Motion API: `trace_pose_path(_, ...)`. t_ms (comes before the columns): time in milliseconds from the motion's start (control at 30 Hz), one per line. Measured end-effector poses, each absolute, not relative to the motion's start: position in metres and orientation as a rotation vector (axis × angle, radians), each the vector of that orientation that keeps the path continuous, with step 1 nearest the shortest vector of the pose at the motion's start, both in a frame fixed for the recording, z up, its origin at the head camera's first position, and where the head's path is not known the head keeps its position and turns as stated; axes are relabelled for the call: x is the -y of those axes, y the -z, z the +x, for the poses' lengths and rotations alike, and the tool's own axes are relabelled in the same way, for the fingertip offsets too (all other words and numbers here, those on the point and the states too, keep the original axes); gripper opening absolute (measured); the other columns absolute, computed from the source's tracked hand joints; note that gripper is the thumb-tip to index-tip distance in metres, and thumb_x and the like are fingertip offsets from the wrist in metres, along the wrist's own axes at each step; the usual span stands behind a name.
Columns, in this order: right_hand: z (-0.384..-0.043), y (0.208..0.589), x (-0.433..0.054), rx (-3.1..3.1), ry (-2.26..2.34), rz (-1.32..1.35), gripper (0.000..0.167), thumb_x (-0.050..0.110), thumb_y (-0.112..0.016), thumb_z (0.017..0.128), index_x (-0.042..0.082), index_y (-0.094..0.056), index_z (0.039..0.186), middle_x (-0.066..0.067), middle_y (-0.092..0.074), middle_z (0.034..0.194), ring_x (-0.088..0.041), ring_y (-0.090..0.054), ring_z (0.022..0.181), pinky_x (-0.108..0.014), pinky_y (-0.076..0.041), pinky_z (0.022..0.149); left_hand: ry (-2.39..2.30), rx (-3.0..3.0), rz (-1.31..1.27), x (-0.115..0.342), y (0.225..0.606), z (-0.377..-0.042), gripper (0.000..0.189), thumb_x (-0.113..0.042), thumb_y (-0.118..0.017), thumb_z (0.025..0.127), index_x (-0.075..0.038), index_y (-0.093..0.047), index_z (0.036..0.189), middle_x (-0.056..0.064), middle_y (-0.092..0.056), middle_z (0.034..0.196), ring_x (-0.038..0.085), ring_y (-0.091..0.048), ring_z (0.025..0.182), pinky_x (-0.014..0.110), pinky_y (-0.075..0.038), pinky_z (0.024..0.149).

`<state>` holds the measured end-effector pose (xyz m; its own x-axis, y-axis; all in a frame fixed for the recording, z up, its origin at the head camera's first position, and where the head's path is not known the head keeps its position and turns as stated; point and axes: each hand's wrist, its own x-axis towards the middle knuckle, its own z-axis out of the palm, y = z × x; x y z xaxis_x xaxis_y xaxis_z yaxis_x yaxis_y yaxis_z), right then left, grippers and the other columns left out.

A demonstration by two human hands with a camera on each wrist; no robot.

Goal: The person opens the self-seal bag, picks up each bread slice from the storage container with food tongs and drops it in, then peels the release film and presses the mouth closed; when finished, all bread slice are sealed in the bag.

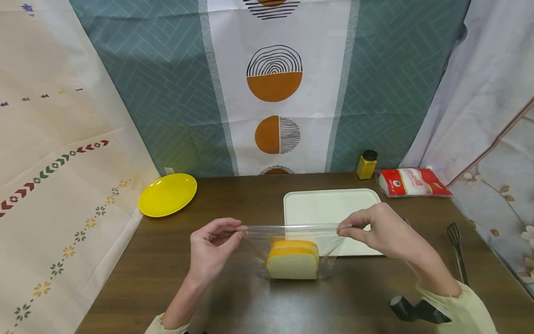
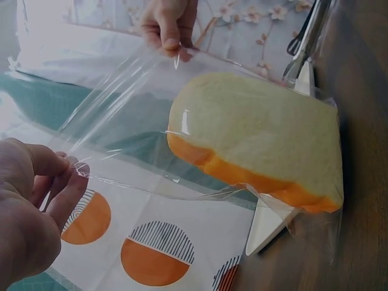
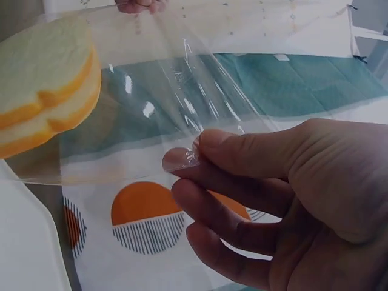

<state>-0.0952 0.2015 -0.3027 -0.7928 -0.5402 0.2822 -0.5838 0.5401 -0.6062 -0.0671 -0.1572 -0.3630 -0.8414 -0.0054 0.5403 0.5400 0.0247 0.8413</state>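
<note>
Slices of bread (image 1: pixel 293 265) with orange crust stand inside a clear plastic bag (image 1: pixel 292 230) over the table's middle. My left hand (image 1: pixel 213 248) pinches the left corner of the bag's top edge. At the opposite corner, my right hand (image 1: pixel 381 229) pinches the same edge between thumb and forefinger. Between the two hands the film is stretched taut. In the left wrist view the bread (image 2: pixel 254 133) fills the lower part of the bag. Two slices of bread (image 3: pixel 54 91) show side by side in the right wrist view.
A white tray (image 1: pixel 329 202) lies behind the bag. At the back left is a yellow plate (image 1: pixel 168 195). A yellow bottle with a black cap (image 1: pixel 367 164) and a red-and-white packet (image 1: pixel 413 182) sit back right. Dark tongs (image 1: pixel 457 250) and a black object (image 1: pixel 417 310) lie right.
</note>
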Motion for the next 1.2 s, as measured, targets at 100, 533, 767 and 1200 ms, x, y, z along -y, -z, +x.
trace_pose_path(100,-0.094,0.305,-0.202,2.710,-1.161,0.970,0.008,0.013,-0.082,0.085,0.018,-0.081,0.091,0.006,-0.075,0.085,-0.005,-0.065,0.076,-0.027,-0.054,0.065,1.876,1.904,-0.538,0.158,0.361,-0.065,0.023,0.018,-0.072,0.081,0.010,-0.069,0.103,0.017,-0.074,0.092,0.023,-0.074,0.079,0.033,-0.059,0.073)
trace_pose_path(533,-0.089,0.307,-0.183,2.720,-1.434,0.958,0.005,0.014,-0.078,0.089,0.017,-0.079,0.093,0.011,-0.073,0.082,-0.012,-0.067,0.075,-0.029,-0.056,0.068,1.873,1.871,-0.564,0.181,0.353,-0.054,0.030,0.023,-0.070,0.079,0.014,-0.067,0.107,0.016,-0.074,0.093,0.022,-0.073,0.074,0.031,-0.059,0.072)
trace_pose_path(767,-0.081,0.315,-0.161,2.523,-1.555,1.143,0.007,0.009,-0.075,0.090,0.014,-0.078,0.095,0.006,-0.074,0.084,-0.014,-0.068,0.071,-0.029,-0.058,0.066,1.887,1.853,-0.584,0.207,0.345,-0.037,0.032,0.029,-0.067,0.076,0.017,-0.065,0.106,0.016,-0.074,0.093,0.022,-0.073,0.074,0.032,-0.059,0.070)
trace_pose_path(1200,-0.121,0.350,-0.105,2.562,-1.734,1.093,0.009,0.005,-0.072,0.092,0.001,-0.077,0.098,-0.001,-0.074,0.082,-0.015,-0.071,0.071,-0.027,-0.058,0.069,1.888,2.023,-0.338,0.258,0.359,-0.057,0.028,0.019,-0.069,0.083,0.015,-0.064,0.111,0.008,-0.075,0.094,0.019,-0.074,0.079,0.031,-0.058,0.074)
